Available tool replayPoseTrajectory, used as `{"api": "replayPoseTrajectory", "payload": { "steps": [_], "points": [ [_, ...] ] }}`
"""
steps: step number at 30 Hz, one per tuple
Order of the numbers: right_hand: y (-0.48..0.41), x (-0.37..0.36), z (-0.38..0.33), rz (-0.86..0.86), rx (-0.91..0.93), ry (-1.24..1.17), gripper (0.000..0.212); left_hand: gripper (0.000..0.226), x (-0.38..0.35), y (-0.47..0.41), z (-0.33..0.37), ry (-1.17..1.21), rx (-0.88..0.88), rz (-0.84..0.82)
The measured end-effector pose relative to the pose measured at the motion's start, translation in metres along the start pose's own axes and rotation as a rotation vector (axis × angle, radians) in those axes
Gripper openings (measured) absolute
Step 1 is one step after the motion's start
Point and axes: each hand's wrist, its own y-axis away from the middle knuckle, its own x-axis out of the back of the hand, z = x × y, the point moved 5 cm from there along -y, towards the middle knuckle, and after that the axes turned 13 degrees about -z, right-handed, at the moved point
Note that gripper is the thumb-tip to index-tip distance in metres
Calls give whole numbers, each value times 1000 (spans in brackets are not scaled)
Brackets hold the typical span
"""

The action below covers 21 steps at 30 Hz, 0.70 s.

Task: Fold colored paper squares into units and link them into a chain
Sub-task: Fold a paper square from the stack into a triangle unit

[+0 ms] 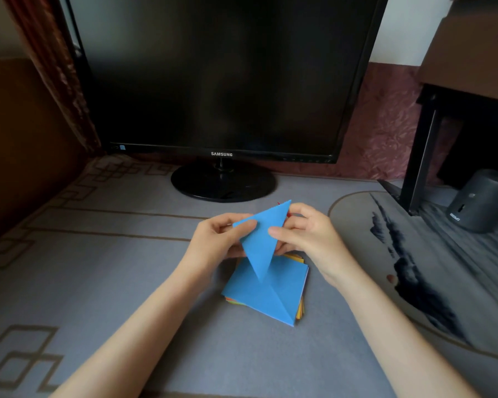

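Note:
A blue paper folded into a triangle (260, 239) is held up above the table, its point hanging down. My left hand (216, 239) pinches its left corner between thumb and fingers. My right hand (308, 237) pinches its right edge, thumb on the front. A bit of red paper (288, 214) shows behind the triangle's top corner near my right fingers. Below the hands lies a stack of colored paper squares (270, 294) with a blue sheet on top; orange, yellow and green edges show at its sides.
A black Samsung monitor (222, 81) stands on its round base (223, 180) just behind the hands. The table has a grey patterned cover (98, 254). A round grey mat (429, 268) lies at the right, with a dark cylindrical device (483, 201) and a black stand leg (420, 156) beyond.

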Motion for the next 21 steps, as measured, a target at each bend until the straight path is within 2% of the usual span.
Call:
{"api": "replayPoseTrajectory", "payload": {
  "steps": [3, 6, 8, 10, 14, 21],
  "points": [
    [1, -1, -4, 20, 81, 24, 35, 13, 5, -1, -4, 67, -10, 49],
    [4, -5, -10, -89, 166, 178, 35, 6, 10, -2, -3, 132, -21, 102],
    [4, -13, -9, -166, 165, 294, 40, 7, 10, -2, -3, 157, -28, 90],
    [4, -16, -10, -153, 189, 313, 38, 8, 7, -2, -3, 165, -29, 56],
    [1, -4, -9, -11, 223, 173, 13, 15, -2, 0, -2, 179, -20, -78],
    [0, 4, -3, 50, 164, -124, 11, 19, -8, 2, -2, 33, -20, -185]
  ]
}}
